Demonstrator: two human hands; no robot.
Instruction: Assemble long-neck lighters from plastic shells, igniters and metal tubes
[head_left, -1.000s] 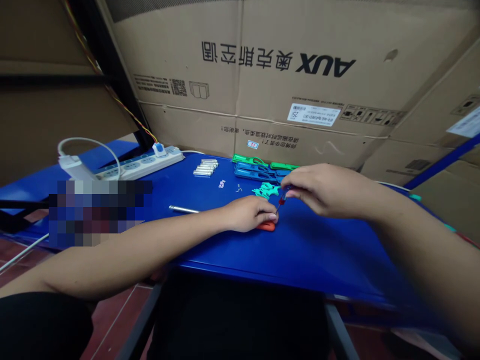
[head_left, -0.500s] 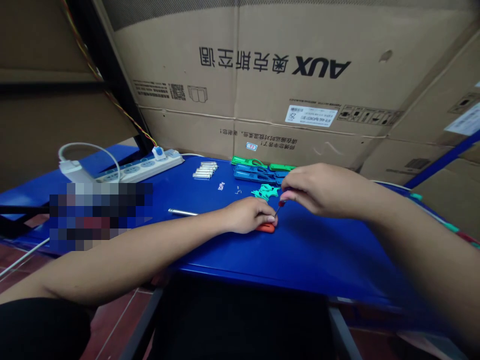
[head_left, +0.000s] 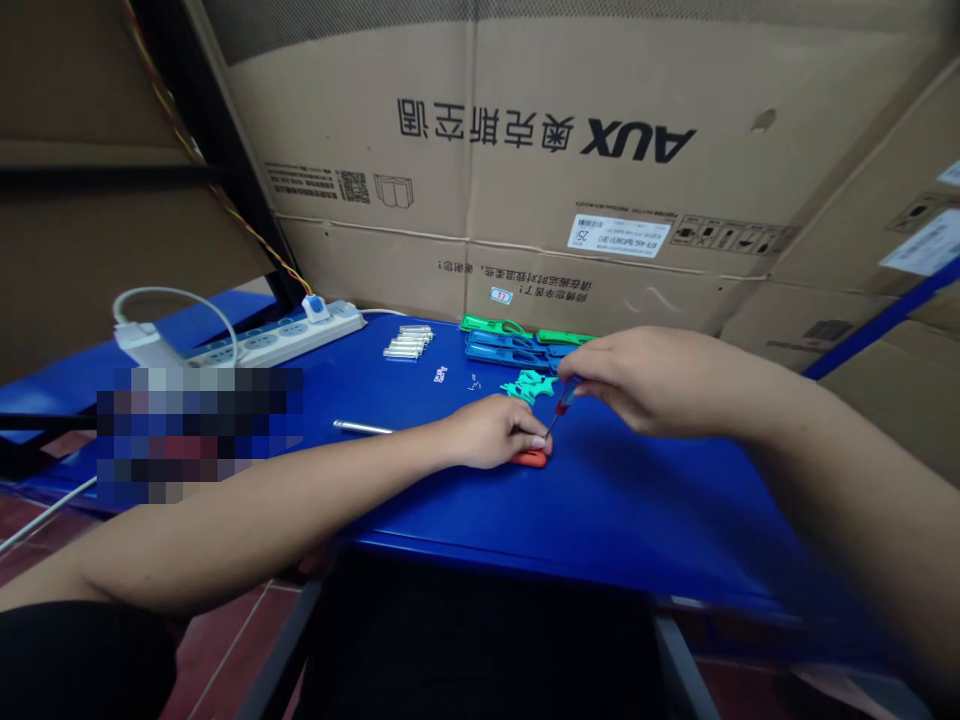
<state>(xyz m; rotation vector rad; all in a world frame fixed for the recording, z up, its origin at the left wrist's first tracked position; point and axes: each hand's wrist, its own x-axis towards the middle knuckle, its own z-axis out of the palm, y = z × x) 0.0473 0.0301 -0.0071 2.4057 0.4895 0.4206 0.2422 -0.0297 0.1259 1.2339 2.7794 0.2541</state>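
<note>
My left hand (head_left: 491, 430) is closed over an orange plastic piece (head_left: 533, 459) with a dark slot, pressing it against the blue tabletop; most of the piece is hidden under the fingers. My right hand (head_left: 626, 380) grips a small screwdriver (head_left: 561, 405) with a red and clear handle from above. Its thin shaft slants down to the left fingertips, where the tip is hidden. Just behind the hands lies a small heap of turquoise plastic parts (head_left: 529, 386). Beyond it are blue plastic pieces (head_left: 499, 350) and green plastic pieces (head_left: 491, 326), long and narrow.
Several silver metal pieces (head_left: 409, 341) lie in a row, with tiny parts (head_left: 439, 375) nearer. A silver rod (head_left: 360, 427) is partly behind my left forearm. A white power strip (head_left: 285, 337) stands at left. Cardboard (head_left: 525, 170) walls the table's back.
The screwdriver's handle shows more of its clear part between my right fingers, which have shifted slightly. My left hand still holds the orange piece in place. The whole view has moved a little.
</note>
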